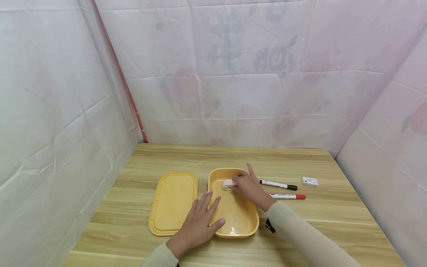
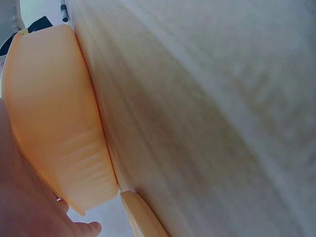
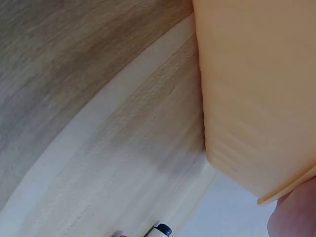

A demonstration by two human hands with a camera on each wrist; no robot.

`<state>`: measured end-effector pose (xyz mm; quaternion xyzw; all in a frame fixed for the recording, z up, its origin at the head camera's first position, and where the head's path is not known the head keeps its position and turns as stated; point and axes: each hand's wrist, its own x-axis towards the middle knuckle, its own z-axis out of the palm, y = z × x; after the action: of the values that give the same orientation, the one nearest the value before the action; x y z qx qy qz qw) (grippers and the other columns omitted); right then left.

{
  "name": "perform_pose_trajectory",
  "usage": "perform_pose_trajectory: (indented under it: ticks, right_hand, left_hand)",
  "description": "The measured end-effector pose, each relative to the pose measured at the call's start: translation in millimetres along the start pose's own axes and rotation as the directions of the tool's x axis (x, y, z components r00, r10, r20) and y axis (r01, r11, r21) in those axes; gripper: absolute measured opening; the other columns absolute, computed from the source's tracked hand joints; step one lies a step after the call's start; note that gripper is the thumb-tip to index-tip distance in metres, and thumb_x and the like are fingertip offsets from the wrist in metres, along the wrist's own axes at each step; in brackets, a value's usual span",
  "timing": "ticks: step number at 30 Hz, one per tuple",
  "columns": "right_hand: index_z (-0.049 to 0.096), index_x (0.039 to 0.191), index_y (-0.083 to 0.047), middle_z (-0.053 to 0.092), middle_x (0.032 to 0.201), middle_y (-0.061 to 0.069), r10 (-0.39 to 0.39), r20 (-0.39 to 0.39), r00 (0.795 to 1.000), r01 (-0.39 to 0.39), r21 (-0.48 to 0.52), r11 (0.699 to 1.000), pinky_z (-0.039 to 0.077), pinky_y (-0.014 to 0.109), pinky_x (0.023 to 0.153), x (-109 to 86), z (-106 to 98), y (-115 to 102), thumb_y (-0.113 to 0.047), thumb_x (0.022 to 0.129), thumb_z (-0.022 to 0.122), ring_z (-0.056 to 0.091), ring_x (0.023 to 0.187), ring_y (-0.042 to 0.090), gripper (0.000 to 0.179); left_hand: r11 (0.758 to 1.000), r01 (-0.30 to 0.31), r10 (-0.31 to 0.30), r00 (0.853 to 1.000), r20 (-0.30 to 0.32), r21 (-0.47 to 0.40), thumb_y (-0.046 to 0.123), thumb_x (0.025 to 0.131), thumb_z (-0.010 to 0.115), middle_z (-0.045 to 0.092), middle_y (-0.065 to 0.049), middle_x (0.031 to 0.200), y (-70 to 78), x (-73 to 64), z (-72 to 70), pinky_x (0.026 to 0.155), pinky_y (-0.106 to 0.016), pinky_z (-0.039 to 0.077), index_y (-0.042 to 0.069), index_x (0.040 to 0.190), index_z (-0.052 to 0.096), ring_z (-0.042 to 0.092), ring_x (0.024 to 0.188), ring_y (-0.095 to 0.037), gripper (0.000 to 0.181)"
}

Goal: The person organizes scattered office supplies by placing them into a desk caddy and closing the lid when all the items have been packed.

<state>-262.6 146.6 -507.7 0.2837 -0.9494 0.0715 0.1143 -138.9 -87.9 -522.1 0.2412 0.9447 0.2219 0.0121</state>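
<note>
A yellow plastic box [image 1: 235,220] stands uncovered on the wooden table. My right hand [image 1: 249,188] reaches over its right side and pinches the end of a small pink-and-white correction tape [image 1: 228,184] inside, near the far end. The right index finger points up and away; the fingertips on the tape are partly hidden. My left hand [image 1: 199,224] lies with spread, straight fingers over the box's left rim. In the left wrist view the box's outer wall [image 2: 54,108] fills the left side; in the right wrist view the wall [image 3: 256,98] is at the right.
Left of the box lies its flat yellow lid [image 1: 173,204]. To the right are a black-capped marker [image 1: 278,185], a red-capped marker [image 1: 289,196] partly behind my right arm, and a small white block [image 1: 310,181]. Fabric sheets [image 1: 233,92] enclose the table's back and sides.
</note>
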Motion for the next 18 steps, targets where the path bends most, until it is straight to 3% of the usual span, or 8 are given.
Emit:
perform_pose_trajectory:
  ticks: [5,9,18]
  right_hand:
    - [0.07,0.093,-0.019,0.074,0.089,-0.004,-0.016,-0.01,1.0,0.017,0.017,1.0,0.018,0.066,0.12,-1.8,-2.9,-0.7,-0.033,0.085,0.081,0.066,0.107,0.026,0.02]
    - [0.073,0.11,-0.012,0.076,0.101,0.004,-0.03,-0.052,0.998,0.033,0.055,0.998,0.021,0.066,0.119,-3.6,-5.3,-1.6,-0.029,0.086,0.081,0.067,0.107,0.03,0.031]
    - [0.071,0.114,-0.008,0.074,0.109,0.007,-0.094,-0.121,0.988,0.102,0.056,0.993,0.032,0.064,0.115,-6.2,-10.8,2.0,-0.03,0.086,0.081,0.066,0.111,0.031,0.037]
  left_hand:
    - [1.0,0.002,-0.002,1.0,0.004,-0.004,0.06,0.103,0.037,0.01,-0.009,0.171,1.3,0.0,-0.4,0.123,-0.062,0.011,0.029,0.163,0.018,0.004,0.158,-0.025,0.07]
    - [1.0,0.0,0.0,1.0,0.003,-0.001,0.06,0.103,0.037,0.009,-0.009,0.171,1.7,0.2,-0.7,0.123,-0.062,0.011,0.028,0.163,0.017,0.004,0.158,-0.025,0.07]
    - [1.0,0.001,-0.001,1.0,-0.004,0.008,0.059,0.104,0.038,0.009,-0.01,0.171,2.2,-0.1,-2.0,0.123,-0.062,0.011,0.027,0.163,0.019,0.004,0.158,-0.026,0.07]
